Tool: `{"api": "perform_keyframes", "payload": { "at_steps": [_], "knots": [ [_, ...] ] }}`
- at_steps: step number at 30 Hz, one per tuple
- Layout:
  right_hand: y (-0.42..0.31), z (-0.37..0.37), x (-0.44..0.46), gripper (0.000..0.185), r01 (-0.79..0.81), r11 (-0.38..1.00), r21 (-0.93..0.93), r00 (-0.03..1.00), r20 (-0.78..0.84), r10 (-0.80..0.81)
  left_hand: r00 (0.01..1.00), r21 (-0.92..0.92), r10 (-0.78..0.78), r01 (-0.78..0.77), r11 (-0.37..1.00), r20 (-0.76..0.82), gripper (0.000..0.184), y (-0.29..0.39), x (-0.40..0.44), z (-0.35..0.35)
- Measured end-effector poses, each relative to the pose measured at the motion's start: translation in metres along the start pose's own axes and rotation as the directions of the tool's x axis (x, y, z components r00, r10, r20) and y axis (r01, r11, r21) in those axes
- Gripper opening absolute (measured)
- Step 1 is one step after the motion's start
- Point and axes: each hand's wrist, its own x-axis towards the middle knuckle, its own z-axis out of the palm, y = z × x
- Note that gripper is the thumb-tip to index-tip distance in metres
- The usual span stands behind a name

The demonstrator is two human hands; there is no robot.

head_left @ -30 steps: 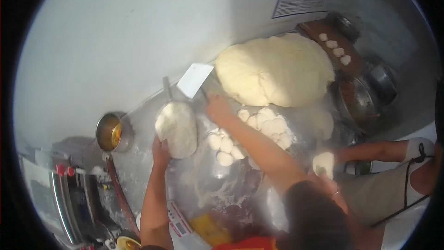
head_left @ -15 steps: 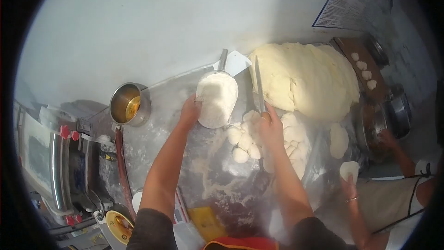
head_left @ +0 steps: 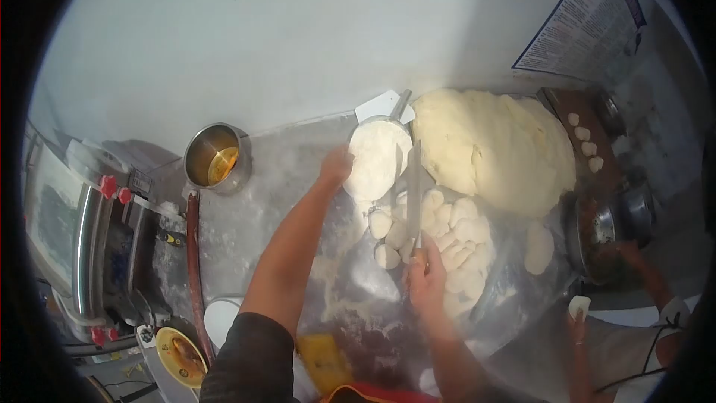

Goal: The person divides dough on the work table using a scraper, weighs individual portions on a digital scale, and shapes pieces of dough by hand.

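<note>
A metal scoop [head_left: 401, 106] heaped with white flour [head_left: 375, 160] is being held at its left edge by the left hand [head_left: 338, 166], whose fingers are pinching the rim; their exact set cannot be told through the blur. The scoop is being kept over the far middle of the floured table [head_left: 272, 179], its handle pointing far and slightly right, near a white sheet [head_left: 375, 107] lying by the wall. A long knife [head_left: 415, 198] is being gripped around its handle by the right hand [head_left: 427, 276], the fingers closed. Its blade is being pointed far, between the scoop and a large mass of dough [head_left: 492, 149]; whether the scoop is being touched by the blade cannot be told. Small dough pieces [head_left: 464, 250] are being left in a pile just right of the knife, and a few rounds [head_left: 380, 225] are lying to its left. Farther left, a metal pot [head_left: 237, 172] and a brown rod [head_left: 195, 269] are resting on the table. At the right, a pale piece [head_left: 579, 304] is being held in a co-worker's hand [head_left: 578, 326], while the co-worker's other hand [head_left: 631, 252] is being held at a metal bowl [head_left: 576, 235].
</note>
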Motion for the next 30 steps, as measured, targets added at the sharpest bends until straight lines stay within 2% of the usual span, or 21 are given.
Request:
{"api": "perform_keyframes", "payload": {
  "at_steps": [2, 5, 8, 11, 13, 15, 17, 20, 21, 23, 24, 26, 28, 29, 30],
  "knots": [
    [0.002, 0.0, -0.011, 0.046, 0.036, 0.997, 0.062, 0.997, 0.063, -0.04, 0.997, -0.045, -0.01, 0.013, 0.999, 0.072, 0.041, 0.016, -0.008, -0.017],
    [0.004, 0.008, -0.027, 0.047, 0.052, 0.996, 0.068, 0.987, 0.15, -0.061, 0.999, 0.097, -0.021, 0.019, 0.995, 0.028, 0.044, -0.043, 0.002, -0.014],
    [-0.001, 0.022, -0.035, 0.047, 0.092, 0.996, 0.015, 0.963, 0.254, -0.093, 0.995, 0.228, -0.067, 0.084, 0.97, -0.079, 0.052, 0.002, -0.058, -0.074],
    [0.004, 0.043, -0.034, 0.048, 0.254, 0.967, -0.032, 0.904, 0.363, -0.226, 0.951, 0.102, -0.308, 0.303, 0.947, 0.037, 0.061, 0.02, -0.112, -0.116],
    [0.01, 0.065, -0.025, 0.05, 0.516, 0.849, -0.116, 0.816, 0.369, -0.446, 0.988, 0.224, -0.152, 0.145, 0.964, 0.015, 0.064, 0.0, -0.145, -0.123],
    [0.012, 0.091, -0.01, 0.051, 0.804, 0.533, -0.262, 0.594, 0.344, -0.727, 0.999, 0.317, -0.025, 0.032, 0.948, -0.028, 0.063, -0.009, -0.185, -0.133],
    [0.021, 0.112, -0.001, 0.052, 0.778, 0.524, -0.346, 0.628, 0.436, -0.644, 0.993, 0.39, 0.071, -0.029, 0.92, -0.092, 0.061, 0.006, -0.236, -0.152],
    [0.024, 0.143, 0.007, 0.049, 0.677, 0.492, -0.547, 0.736, 0.512, -0.443, 0.982, 0.332, 0.066, -0.003, 0.943, -0.179, 0.057, 0.012, -0.315, -0.167],
    [0.025, 0.155, 0.011, 0.047, 0.634, 0.462, -0.62, 0.773, 0.519, -0.363, 0.979, 0.314, 0.01, 0.056, 0.948, -0.205, 0.056, 0.019, -0.344, -0.171],
    [0.039, 0.174, 0.033, 0.042, 0.654, 0.437, -0.617, 0.756, 0.53, -0.384, 0.96, 0.274, -0.104, 0.177, 0.945, -0.26, 0.053, 0.036, -0.397, -0.175],
    [0.04, 0.185, 0.047, 0.04, 0.635, 0.38, -0.673, 0.771, 0.523, -0.363, 0.942, 0.27, -0.113, 0.203, 0.941, -0.317, 0.052, 0.04, -0.42, -0.175],
    [0.029, 0.195, 0.053, 0.036, 0.585, 0.424, -0.692, 0.81, 0.521, -0.269, 0.889, 0.256, -0.155, 0.286, 0.923, -0.431, 0.05, 0.05, -0.474, -0.169],
    [0.018, 0.201, 0.067, 0.035, 0.472, 0.611, -0.636, 0.865, 0.469, -0.18, 0.821, 0.177, -0.275, 0.408, 0.896, -0.501, 0.047, 0.045, -0.522, -0.157],
    [0.024, 0.209, 0.074, 0.035, 0.401, 0.694, -0.598, 0.895, 0.416, -0.158, 0.782, 0.136, -0.32, 0.453, 0.881, -0.535, 0.045, 0.039, -0.541, -0.15],
    [0.026, 0.213, 0.064, 0.032, 0.624, 0.551, -0.553, 0.779, 0.491, -0.39, 0.715, -0.004, -0.428, 0.512, 0.859, -0.553, 0.044, 0.035, -0.557, -0.141]
  ]
}}
